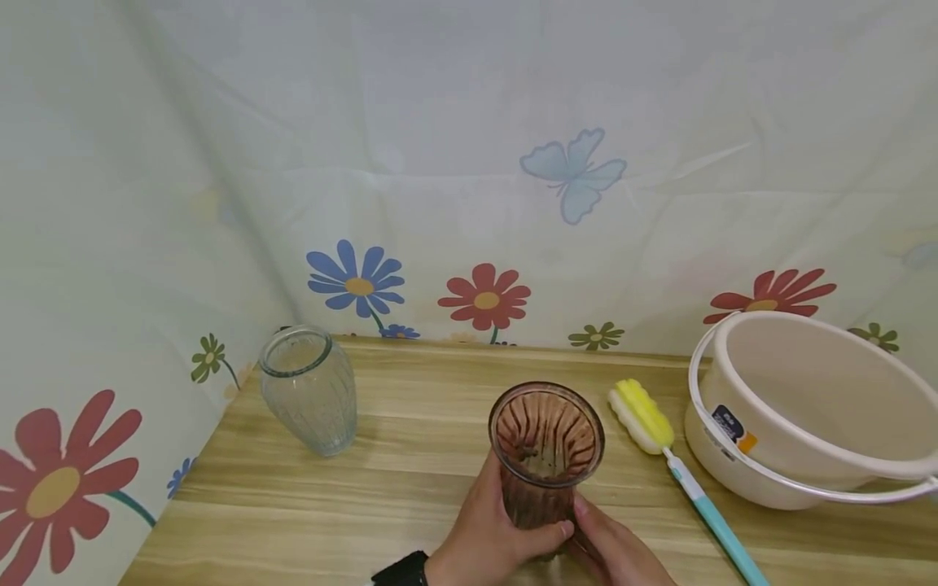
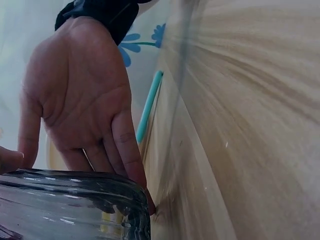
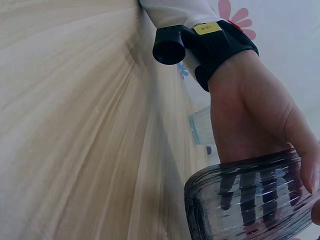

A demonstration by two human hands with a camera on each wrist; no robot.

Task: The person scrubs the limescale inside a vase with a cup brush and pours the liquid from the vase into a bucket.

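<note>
Head view gives a brown ribbed glass vase [image 1: 531, 503] held between two hands over the near part of the table [image 1: 418, 415], at five o'clock from the picture's centre. By the left hand [image 1: 478, 525] the vase is firmly grasped, the fingers wrapped behind and the thumb laid across the front. By the right hand [image 1: 621, 547] its lower side is supported; in the left wrist view these fingers are seen nearly straight against the glass.

From this vase, a clear glass vase [image 1: 317, 411] is placed between nine and ten o'clock, the yellow head of a sponge brush [image 1: 685, 480] at two o'clock, and a white bucket [image 1: 733, 485] at three o'clock.

A slip is judged the main danger: glass is smooth, and if the left thumb were loosened, the weight would be left to the flat right fingers. The base could then be knocked on the table and chipped. With a wide swing toward three o'clock, the brush could be struck.

The mouth is pointed upward. The long axis is nearly vertical, running from twelve to six o'clock; any small tilt cannot be told surely.
</note>
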